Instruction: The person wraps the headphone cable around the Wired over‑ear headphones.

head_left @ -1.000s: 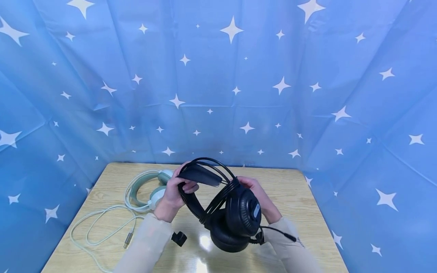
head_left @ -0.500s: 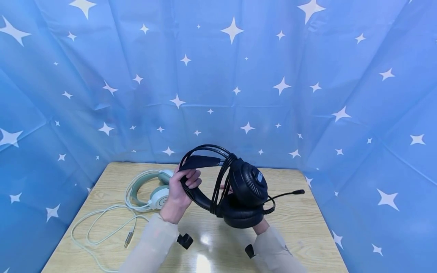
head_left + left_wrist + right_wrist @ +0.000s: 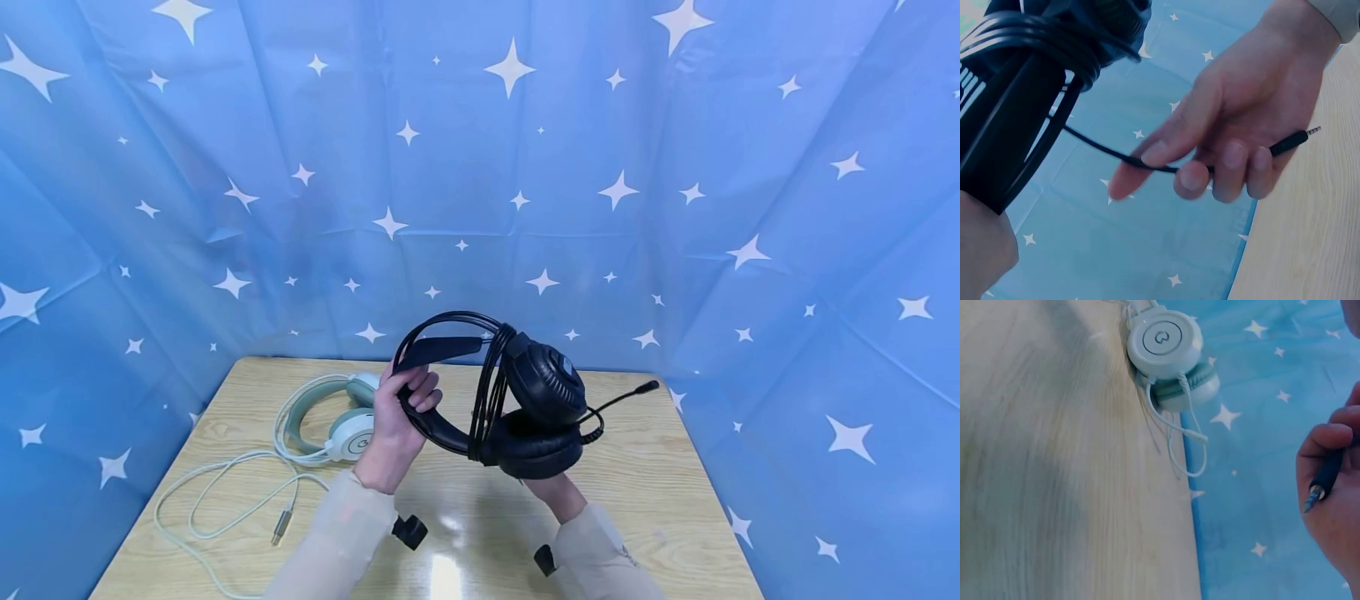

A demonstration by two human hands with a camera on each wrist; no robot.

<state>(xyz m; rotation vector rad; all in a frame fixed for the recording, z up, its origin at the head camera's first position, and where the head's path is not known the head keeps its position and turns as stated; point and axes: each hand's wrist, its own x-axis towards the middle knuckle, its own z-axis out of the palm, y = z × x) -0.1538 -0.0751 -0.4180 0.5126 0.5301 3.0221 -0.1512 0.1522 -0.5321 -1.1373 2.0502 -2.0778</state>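
A black headset (image 3: 542, 383) with a boom microphone is held above the table, its cable wound in several turns around the headband and ear cups. My left hand (image 3: 396, 421) grips the headband at its left end. My right hand (image 3: 557, 493) is beneath the ear cups in the head view, its fingers hidden there. The left wrist view shows that right hand (image 3: 1254, 94) with its fingers curled around the loose end of the headset's thin black cable (image 3: 1100, 149). A black audio plug (image 3: 1289, 143) sticks out past the little finger; the right wrist view shows its metal tip (image 3: 1314, 497).
Mint-and-white headphones (image 3: 351, 437) lie on the wooden table (image 3: 630, 417) at the left, partly behind my left hand. Their pale cable (image 3: 197, 472) loops toward the front left, ending in a grey connector (image 3: 282, 527). A blue star-patterned curtain (image 3: 480, 167) stands around the table.
The headset has been lifted and turned, so its microphone now points up to the right. My right hand has shifted from behind the ear cups to underneath them. The left hand keeps its grip.
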